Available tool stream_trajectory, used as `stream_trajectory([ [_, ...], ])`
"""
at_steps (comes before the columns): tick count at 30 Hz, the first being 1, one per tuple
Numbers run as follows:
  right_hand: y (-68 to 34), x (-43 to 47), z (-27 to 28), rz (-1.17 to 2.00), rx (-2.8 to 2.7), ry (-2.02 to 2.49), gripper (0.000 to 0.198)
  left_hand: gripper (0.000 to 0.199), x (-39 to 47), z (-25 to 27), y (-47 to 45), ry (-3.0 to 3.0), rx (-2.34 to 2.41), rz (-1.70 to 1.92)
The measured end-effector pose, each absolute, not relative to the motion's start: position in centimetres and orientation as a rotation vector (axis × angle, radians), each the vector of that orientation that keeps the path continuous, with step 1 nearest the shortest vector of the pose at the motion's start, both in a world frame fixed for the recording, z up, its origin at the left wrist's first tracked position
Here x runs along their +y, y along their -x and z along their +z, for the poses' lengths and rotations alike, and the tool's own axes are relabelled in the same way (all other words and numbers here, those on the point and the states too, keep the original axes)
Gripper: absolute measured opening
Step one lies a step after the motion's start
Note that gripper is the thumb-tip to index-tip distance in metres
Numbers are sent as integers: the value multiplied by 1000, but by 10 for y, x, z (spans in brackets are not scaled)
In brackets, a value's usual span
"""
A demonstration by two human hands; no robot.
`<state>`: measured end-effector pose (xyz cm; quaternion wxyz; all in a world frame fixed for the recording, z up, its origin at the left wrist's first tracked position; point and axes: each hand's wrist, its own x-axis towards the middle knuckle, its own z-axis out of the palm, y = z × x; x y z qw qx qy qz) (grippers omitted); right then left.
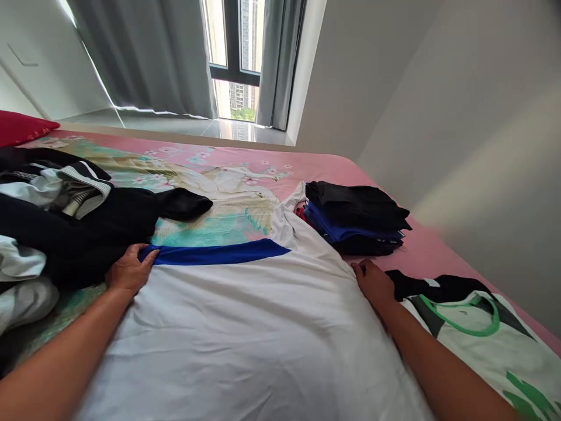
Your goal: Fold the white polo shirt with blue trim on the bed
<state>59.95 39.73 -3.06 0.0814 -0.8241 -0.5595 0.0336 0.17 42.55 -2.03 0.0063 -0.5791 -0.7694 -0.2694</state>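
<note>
A white shirt [245, 316] with a blue band [219, 254] along its far edge lies spread flat on the bed in front of me. My left hand [128, 270] grips the shirt's far left corner at the end of the blue band. My right hand [372, 282] rests palm down on the shirt's right edge, fingers pressed against the cloth; whether it pinches the fabric I cannot tell.
A folded stack of black and blue clothes [357, 219] sits at the right. A white and green shirt [486, 339] lies near my right arm. A heap of dark, unfolded clothes [65, 216] fills the left. The bed sheet [210, 175] is pink and floral, a wall [482, 146] at its right.
</note>
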Motion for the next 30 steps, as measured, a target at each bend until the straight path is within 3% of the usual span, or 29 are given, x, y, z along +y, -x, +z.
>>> stream_trajectory([
  [6, -603, 403, -36, 196, -1653, 2480, 49, 62, 439, -22, 7, 1851, -2477, -654],
  [11, -606, 401, -27, 295, -1641, 2419, 46, 64, 418, -1, -8, 1940, -2503, -474],
  [19, -587, 382, 4, 340, -1605, 2364, 51, 39, 183, -6, -92, 2422, -1723, -438],
  [25, -570, 206, 24, 21, -1736, 1642, 47, 52, 43, -6, -42, 2474, -1668, -293],
  [27, -580, 124, 9, 81, -1603, 1771, 51, 55, 20, -4, -23, 2489, -1695, -289],
  [30, -601, 25, -24, 408, -1256, 2199, 57, 53, -1, 4, -10, 2547, -1723, -303],
])
